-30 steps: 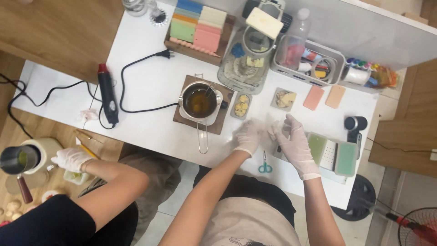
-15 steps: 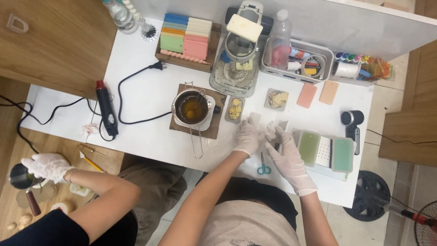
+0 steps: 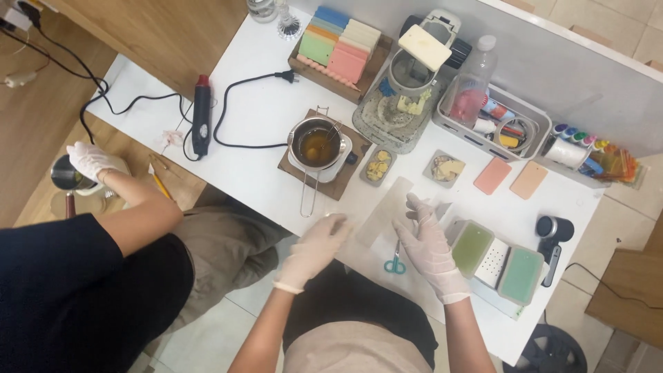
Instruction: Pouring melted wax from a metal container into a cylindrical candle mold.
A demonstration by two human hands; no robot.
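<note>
Both my hands wear white gloves at the front edge of the white table (image 3: 262,173). A clear, thin sheet (image 3: 384,211) lies between them. My left hand (image 3: 314,250) has curled fingers at the sheet's lower left edge; a grip on it is not visible. My right hand (image 3: 429,247) has its fingers spread over the sheet's right side. Small scissors with teal handles (image 3: 395,262) lie just below the sheet, between my hands. Green filled moulds (image 3: 496,261) sit right of my right hand.
A metal pot of amber liquid (image 3: 318,145) stands on a small heater. A heat gun (image 3: 201,114) with a black cord, a tray of coloured bars (image 3: 338,43) and a bin of supplies (image 3: 494,121) are further back. At left, another person's gloved hand (image 3: 90,160) holds a metal pitcher (image 3: 65,176).
My hands, close together over the sheet before, have moved apart. The view has shifted nearer. The other person's gloved hand stays at the pitcher on the left.
</note>
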